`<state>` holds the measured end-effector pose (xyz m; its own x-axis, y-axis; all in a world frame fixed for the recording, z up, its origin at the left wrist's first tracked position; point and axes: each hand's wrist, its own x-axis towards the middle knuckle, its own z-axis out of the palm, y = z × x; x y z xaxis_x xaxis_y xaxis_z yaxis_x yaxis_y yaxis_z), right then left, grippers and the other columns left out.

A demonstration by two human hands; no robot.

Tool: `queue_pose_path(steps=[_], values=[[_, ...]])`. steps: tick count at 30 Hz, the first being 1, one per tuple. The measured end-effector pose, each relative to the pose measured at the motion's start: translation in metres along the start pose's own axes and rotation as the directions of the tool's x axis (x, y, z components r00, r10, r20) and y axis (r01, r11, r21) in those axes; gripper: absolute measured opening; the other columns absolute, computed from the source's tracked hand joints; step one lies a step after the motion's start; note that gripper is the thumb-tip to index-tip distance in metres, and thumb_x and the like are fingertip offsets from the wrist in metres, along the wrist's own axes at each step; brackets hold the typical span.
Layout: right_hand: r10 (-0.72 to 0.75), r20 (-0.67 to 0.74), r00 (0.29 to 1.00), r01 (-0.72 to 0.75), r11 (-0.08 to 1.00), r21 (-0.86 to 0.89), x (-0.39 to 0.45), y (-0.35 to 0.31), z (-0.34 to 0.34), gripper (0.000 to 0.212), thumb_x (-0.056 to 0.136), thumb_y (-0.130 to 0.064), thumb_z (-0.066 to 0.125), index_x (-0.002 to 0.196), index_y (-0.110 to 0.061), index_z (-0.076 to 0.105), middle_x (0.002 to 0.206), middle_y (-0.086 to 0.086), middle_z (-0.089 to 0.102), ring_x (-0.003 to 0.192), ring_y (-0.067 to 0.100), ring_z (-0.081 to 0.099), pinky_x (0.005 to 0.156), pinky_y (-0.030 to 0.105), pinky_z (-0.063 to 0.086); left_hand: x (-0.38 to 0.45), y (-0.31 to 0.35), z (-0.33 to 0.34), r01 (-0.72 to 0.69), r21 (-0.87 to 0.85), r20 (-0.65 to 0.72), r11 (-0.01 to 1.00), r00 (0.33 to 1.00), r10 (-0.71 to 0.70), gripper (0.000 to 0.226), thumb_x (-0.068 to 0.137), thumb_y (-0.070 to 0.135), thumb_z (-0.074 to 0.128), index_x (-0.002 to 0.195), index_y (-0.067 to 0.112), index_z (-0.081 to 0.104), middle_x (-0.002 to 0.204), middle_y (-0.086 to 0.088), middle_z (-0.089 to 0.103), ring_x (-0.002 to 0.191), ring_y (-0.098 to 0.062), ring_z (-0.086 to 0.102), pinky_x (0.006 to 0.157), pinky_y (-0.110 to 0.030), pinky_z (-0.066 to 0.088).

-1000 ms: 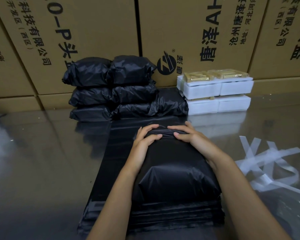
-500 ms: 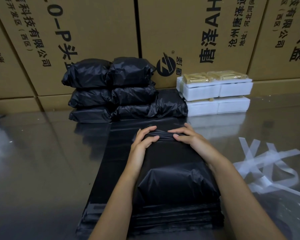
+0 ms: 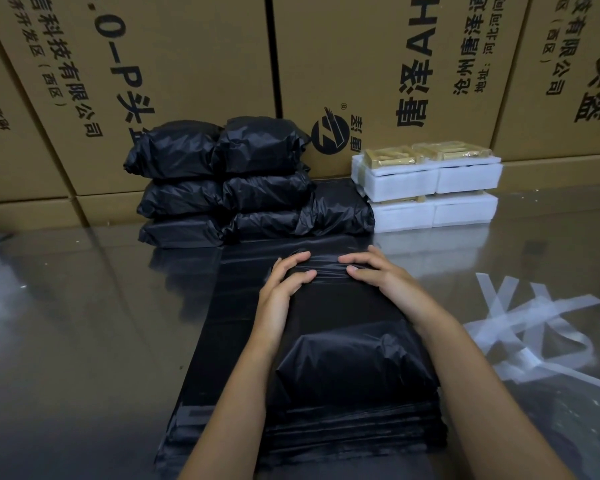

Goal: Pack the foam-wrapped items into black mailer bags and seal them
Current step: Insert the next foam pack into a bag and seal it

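Note:
A filled black mailer bag [image 3: 354, 362] lies on top of a flat stack of empty black mailer bags [image 3: 222, 341] in front of me. My left hand [image 3: 284, 282] and my right hand [image 3: 378, 275] both press on the bag's folded far end, fingers curled over the fold, thumbs toward each other. Several packed black bags [image 3: 229, 181] are piled against the cardboard wall. To their right stand white foam-wrapped items [image 3: 430, 192] in two layers, with gold packets on top.
Large brown cardboard boxes [image 3: 187, 64] form a wall behind the shiny dark table [image 3: 66, 323]. Loose white release strips [image 3: 534, 327] lie in a heap on the table at right.
Both hands have stayed on the bag's folded end, sliding slightly apart along the fold. Nothing else has moved.

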<state>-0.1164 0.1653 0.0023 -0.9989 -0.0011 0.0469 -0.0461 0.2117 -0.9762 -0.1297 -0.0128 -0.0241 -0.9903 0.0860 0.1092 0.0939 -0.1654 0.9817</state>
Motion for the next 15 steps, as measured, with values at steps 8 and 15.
queue_pose_path(steps=[8,15], values=[[0.011,-0.020,1.000,-0.011,1.000,-0.001,0.002,0.005,-0.001,0.020,0.090,-0.031,0.069,0.105,-0.044,0.073,0.164,-0.008,0.021,0.148,0.003,0.021,0.095,0.020,0.027,-0.002,0.001,0.000,0.007,0.040,-0.124,0.999,0.992,-0.002,0.040,0.082,0.031,0.075,0.118,0.038,0.062,0.117,0.019,0.057,0.106,-0.001,0.057,0.079,-0.021,0.048],[-0.031,-0.070,0.997,0.027,0.998,-0.060,-0.002,0.002,-0.004,0.020,0.086,-0.026,0.076,0.104,-0.034,0.077,0.152,-0.004,0.045,0.143,0.002,0.033,0.099,0.018,0.028,-0.013,0.007,-0.027,0.112,0.473,-0.200,0.874,0.980,-0.018,0.030,0.093,0.058,0.048,0.106,0.034,0.061,0.110,0.013,0.061,0.098,-0.006,0.056,0.076,-0.027,0.041]])
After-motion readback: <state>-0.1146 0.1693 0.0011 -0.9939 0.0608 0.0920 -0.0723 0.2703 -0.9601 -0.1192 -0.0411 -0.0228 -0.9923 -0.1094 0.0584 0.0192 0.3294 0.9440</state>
